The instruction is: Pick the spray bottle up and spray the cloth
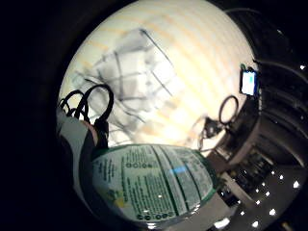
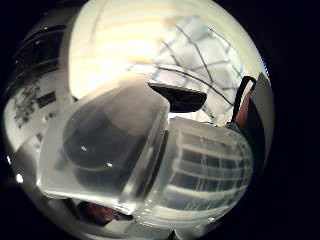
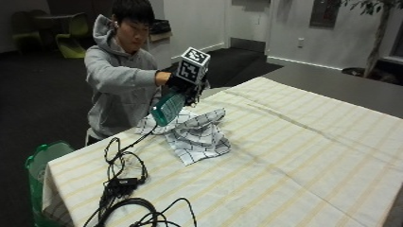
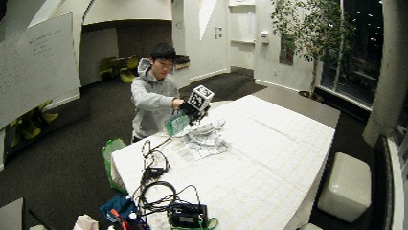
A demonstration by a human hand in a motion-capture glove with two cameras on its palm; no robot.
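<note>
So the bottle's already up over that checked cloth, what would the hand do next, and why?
Probably squeeze the trigger. The gloved right hand holds the spray bottle tilted above the checked cloth, lifted off the table, so aiming looks done and only the spraying seems left.

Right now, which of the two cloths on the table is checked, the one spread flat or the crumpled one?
The crumpled cloth below the spray bottle; the flat tablecloth is striped.
</note>
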